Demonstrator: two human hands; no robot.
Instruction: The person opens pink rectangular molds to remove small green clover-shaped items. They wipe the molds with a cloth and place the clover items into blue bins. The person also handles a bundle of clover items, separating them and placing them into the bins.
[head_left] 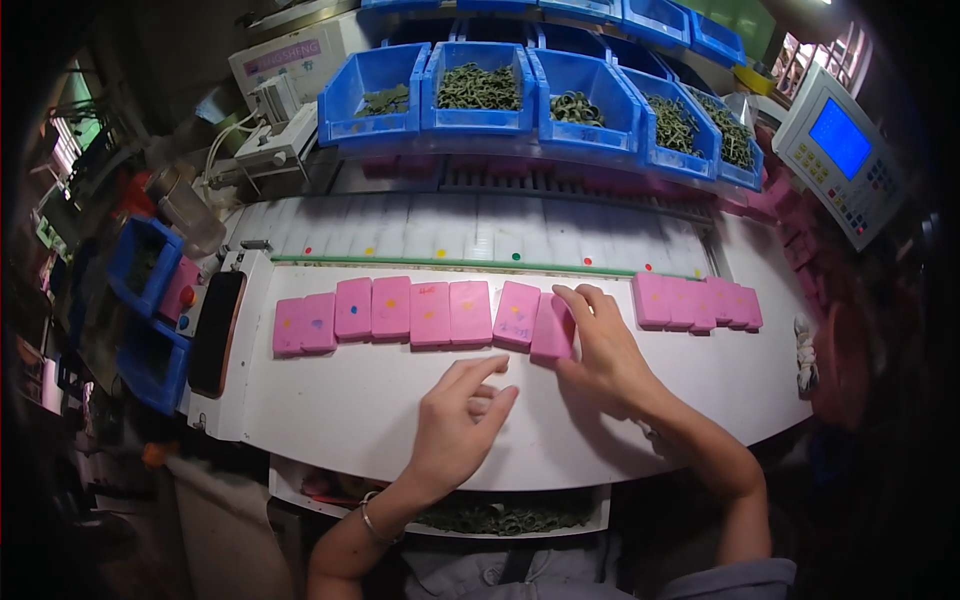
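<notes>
Left hand point(455, 415): rested on the white worktable point(350, 410), fingers loosely curled with nothing held between them. Right hand point(600, 345): fingers closed on a tilted pink block point(552, 330), placed at the right end of a row of pink blocks point(400, 312), near a second pink group point(695, 303). Beyond are set blue bins point(480, 90) of green parts and a control panel point(840, 150).
</notes>
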